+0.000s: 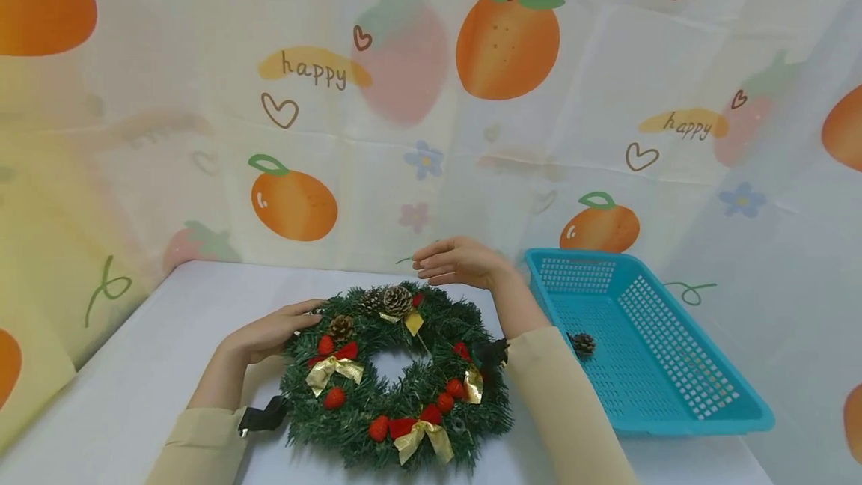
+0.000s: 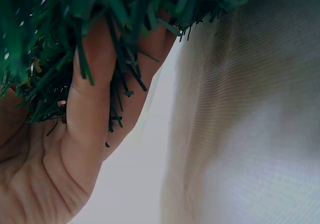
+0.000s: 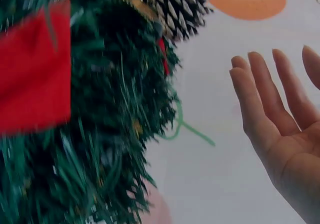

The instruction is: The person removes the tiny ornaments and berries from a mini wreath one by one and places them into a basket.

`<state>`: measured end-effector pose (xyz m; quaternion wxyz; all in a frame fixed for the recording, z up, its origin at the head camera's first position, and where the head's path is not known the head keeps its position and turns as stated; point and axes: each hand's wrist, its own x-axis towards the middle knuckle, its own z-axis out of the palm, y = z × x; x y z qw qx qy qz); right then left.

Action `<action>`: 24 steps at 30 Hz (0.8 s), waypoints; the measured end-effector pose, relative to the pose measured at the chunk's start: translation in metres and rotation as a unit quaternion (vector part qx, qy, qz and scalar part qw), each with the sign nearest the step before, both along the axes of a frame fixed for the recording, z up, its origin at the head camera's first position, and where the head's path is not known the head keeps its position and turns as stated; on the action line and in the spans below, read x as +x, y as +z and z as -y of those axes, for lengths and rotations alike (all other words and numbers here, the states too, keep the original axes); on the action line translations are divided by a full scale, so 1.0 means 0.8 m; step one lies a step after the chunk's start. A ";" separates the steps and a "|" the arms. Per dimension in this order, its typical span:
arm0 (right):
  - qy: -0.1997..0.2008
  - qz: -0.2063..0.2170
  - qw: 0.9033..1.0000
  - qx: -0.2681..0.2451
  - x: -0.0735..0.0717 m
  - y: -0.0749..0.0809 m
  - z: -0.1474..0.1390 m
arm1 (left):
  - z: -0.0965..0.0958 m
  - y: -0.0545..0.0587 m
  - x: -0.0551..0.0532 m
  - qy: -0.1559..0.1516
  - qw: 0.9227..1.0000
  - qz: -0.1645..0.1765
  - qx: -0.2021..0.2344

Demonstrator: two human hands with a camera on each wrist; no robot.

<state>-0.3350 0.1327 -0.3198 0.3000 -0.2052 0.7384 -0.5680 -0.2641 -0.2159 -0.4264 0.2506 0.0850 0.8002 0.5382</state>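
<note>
A green wreath (image 1: 312, 423) with red berries, gold-and-red bows and several pine cones (image 1: 397, 301) lies on the white table. My left hand (image 1: 272, 328) grips its upper left edge; in the left wrist view, green bristles partly cover the fingers (image 2: 89, 114) and hide their tips. Over the wreath's upper right side, my right hand (image 1: 461, 262) is raised with loosely extended fingers. In the right wrist view that hand (image 3: 285, 119) holds nothing and stays apart from the greenery, with a white-tipped pine cone (image 3: 181, 9) nearby on the wreath.
A blue plastic basket (image 1: 673, 427) stands on the right, close to my right forearm. One loose pine cone (image 1: 581, 344) lies inside it, near the left wall. A fruit-printed curtain (image 1: 404, 193) hangs behind the white table (image 1: 135, 350).
</note>
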 end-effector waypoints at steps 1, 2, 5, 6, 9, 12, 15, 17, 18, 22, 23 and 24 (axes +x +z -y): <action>0.009 -0.005 1.000 -0.003 -0.003 -0.005 0.001 | -0.001 0.000 0.000 -0.001 1.000 0.001 0.001; 0.018 -0.012 1.000 -0.005 -0.003 -0.009 0.002 | -0.001 0.001 0.000 -0.001 1.000 0.001 0.001; 0.049 -0.014 0.998 -0.022 -0.049 -0.052 -0.001 | -0.002 0.001 0.000 0.001 1.000 0.002 0.000; 0.047 -0.012 0.999 -0.019 -0.058 -0.062 0.000 | -0.002 0.001 0.000 0.001 1.000 0.003 -0.001; 0.034 0.004 0.999 -0.010 -0.079 -0.082 0.005 | -0.002 0.000 0.000 0.003 1.000 0.004 -0.001; -0.010 0.005 1.000 0.021 -0.044 -0.056 0.019 | -0.002 0.000 0.000 0.002 1.000 0.004 0.000; -0.036 0.006 0.999 0.040 -0.013 -0.032 0.031 | -0.002 0.000 -0.001 0.001 1.000 0.004 0.002; -0.040 0.011 0.998 0.047 -0.003 -0.024 0.036 | -0.002 0.000 0.000 0.002 1.000 0.005 0.003; -0.045 0.013 0.998 0.050 0.000 -0.022 0.038 | -0.002 0.001 0.001 0.002 1.000 0.004 0.002; -0.047 0.023 0.997 0.061 0.001 -0.021 0.044 | -0.003 0.002 0.002 0.004 1.000 0.004 0.001; -0.044 0.022 0.997 0.065 0.001 -0.022 0.045 | -0.003 0.002 0.002 0.003 1.000 0.004 0.000; -0.043 0.022 0.996 0.069 0.000 -0.023 0.046 | -0.003 0.002 0.002 0.004 1.000 0.004 0.000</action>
